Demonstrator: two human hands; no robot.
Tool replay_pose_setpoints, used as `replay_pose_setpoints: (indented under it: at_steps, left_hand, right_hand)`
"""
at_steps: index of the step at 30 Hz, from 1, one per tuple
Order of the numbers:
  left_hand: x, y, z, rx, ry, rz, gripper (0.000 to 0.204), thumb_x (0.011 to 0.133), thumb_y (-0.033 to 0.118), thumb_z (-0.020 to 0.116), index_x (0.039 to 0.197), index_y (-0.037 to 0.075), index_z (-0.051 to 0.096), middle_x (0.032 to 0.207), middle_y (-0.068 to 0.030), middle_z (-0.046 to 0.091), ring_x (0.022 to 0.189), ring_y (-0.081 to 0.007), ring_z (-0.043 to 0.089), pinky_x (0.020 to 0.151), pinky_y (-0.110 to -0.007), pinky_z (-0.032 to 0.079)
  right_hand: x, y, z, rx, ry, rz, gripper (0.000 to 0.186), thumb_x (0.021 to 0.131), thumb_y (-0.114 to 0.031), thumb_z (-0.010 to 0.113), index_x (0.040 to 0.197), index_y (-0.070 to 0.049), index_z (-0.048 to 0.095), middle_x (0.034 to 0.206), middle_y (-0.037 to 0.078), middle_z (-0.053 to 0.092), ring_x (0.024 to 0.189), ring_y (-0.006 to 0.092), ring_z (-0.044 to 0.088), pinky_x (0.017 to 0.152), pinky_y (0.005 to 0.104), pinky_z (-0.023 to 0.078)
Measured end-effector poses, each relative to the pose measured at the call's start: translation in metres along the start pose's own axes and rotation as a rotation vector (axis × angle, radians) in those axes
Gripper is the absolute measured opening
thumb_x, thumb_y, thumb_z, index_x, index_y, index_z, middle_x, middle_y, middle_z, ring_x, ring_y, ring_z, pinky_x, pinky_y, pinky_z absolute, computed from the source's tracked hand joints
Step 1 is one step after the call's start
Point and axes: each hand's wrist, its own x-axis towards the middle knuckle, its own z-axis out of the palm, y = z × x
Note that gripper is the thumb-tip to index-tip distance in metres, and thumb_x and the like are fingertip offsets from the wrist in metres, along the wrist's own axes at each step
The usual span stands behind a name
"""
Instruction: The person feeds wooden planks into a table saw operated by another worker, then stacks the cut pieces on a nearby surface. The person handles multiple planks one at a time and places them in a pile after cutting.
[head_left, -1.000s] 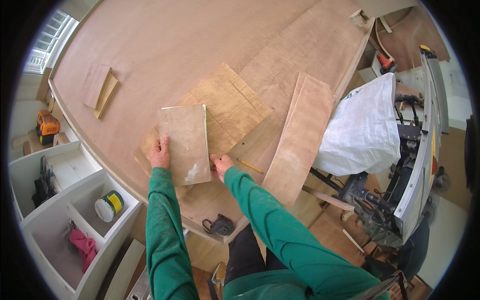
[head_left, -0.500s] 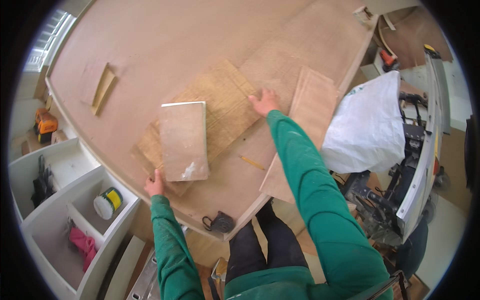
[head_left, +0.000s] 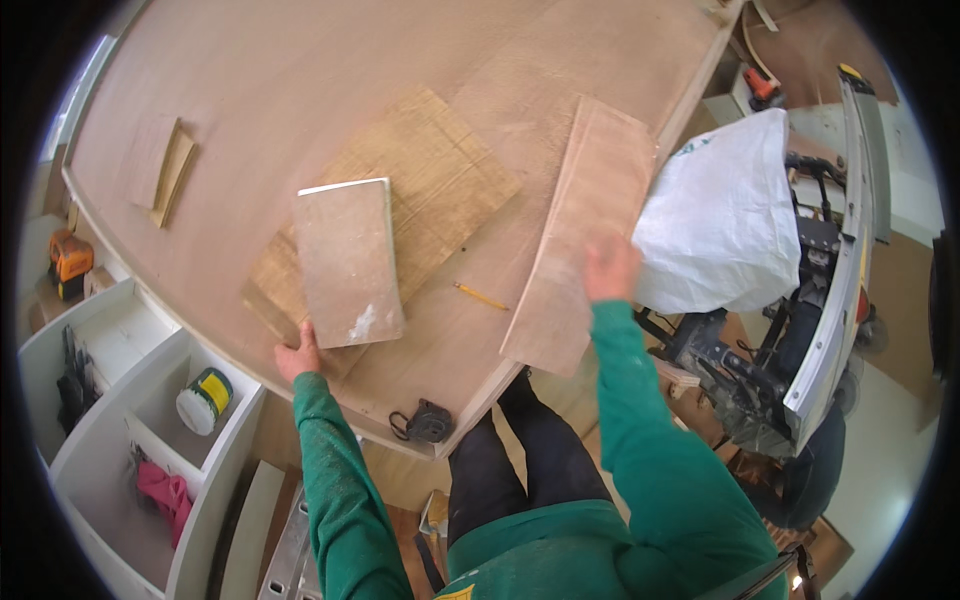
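My left hand (head_left: 298, 352) rests at the near left corner of a brown cardboard-like sheet (head_left: 450, 165), thumb and fingers apart. On that sheet lies a smaller rectangular board (head_left: 345, 255) with a pale top edge and a white smear, just beside my left fingers. My right hand (head_left: 610, 268), smeared by motion, is over the right side of a long thin plywood strip (head_left: 575, 220); whether it touches the strip I cannot tell. A yellow pencil (head_left: 481, 296) lies between the sheet and the strip. All of these are on a large wooden worktop (head_left: 330, 80).
A black tape measure (head_left: 428, 422) sits at the near corner. Right of the worktop are a white sack (head_left: 715, 215) and a machine with a metal rail (head_left: 830, 300). White compartments (head_left: 115, 440) at left hold a tub (head_left: 205, 400) and pink cloth (head_left: 163, 497). Bent offcuts (head_left: 172, 175) lie far left.
My right hand has left the sheet's right edge and moved right and nearer, over the plywood strip. My left hand stays at the sheet's corner. The whole view has shifted slightly.
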Motion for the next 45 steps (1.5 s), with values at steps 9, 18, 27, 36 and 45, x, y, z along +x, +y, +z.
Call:
replay_pose_setpoints:
  at_steps: [9, 18, 27, 36, 45]
  left_hand:
    - [-0.065, 0.088, -0.030, -0.027, -0.085, 0.297, 0.094, 0.063, 0.050, 0.078, 0.129, -0.004, 0.039, 0.125, -0.0274, 0.044, 0.116, -0.0376, 0.045, 0.098, -0.045, 0.037]
    - [-0.071, 0.116, -0.033, -0.389, -0.455, 0.167, 0.080, 0.051, 0.027, 0.089, 0.115, -0.005, 0.052, 0.105, -0.0195, 0.063, 0.097, -0.0296, 0.061, 0.085, -0.036, 0.049]
    - [-0.069, 0.098, -0.004, -0.486, -0.391, 0.286, 0.072, 0.058, 0.030, 0.086, 0.112, -0.006, 0.054, 0.106, -0.0209, 0.062, 0.098, -0.0297, 0.061, 0.086, -0.036, 0.048]
    - [-0.056, 0.113, -0.001, -0.647, -0.510, 0.160, 0.069, 0.065, 0.040, 0.080, 0.109, -0.007, 0.054, 0.102, -0.0201, 0.063, 0.093, -0.0270, 0.061, 0.082, -0.036, 0.048]
    - [-0.053, 0.142, -0.128, -0.532, -0.305, 0.512, 0.058, 0.072, 0.025, 0.078, 0.110, -0.008, 0.049, 0.101, -0.0158, 0.061, 0.090, -0.0211, 0.060, 0.077, -0.030, 0.049]
  right_hand:
    - [-0.061, 0.067, 0.000, 1.030, -0.465, 0.733, 0.061, 0.081, -0.037, 0.070, 0.122, 0.004, 0.050, 0.117, 0.010, 0.057, 0.104, 0.0190, 0.055, 0.090, 0.0314, 0.045]
    - [-0.094, -0.033, -0.072, 0.881, -0.312, 0.354, 0.044, 0.079, -0.031, 0.072, 0.101, 0.003, 0.057, 0.098, 0.011, 0.063, 0.084, 0.0160, 0.059, 0.076, 0.0295, 0.048]
    - [-0.126, -0.069, -0.002, 0.909, -0.426, 0.332, 0.047, 0.078, -0.030, 0.072, 0.105, 0.004, 0.053, 0.099, 0.016, 0.062, 0.090, 0.0206, 0.059, 0.080, 0.0324, 0.048]
    - [-0.123, -0.053, 0.011, 0.893, -0.555, 0.311, 0.057, 0.077, -0.032, 0.072, 0.114, 0.005, 0.049, 0.106, 0.017, 0.061, 0.096, 0.0231, 0.059, 0.085, 0.0335, 0.047]
    - [-0.150, -0.069, 0.020, 1.315, -0.711, 0.396, 0.046, 0.081, -0.020, 0.068, 0.117, 0.003, 0.050, 0.110, 0.012, 0.061, 0.097, 0.0186, 0.058, 0.086, 0.0326, 0.047]
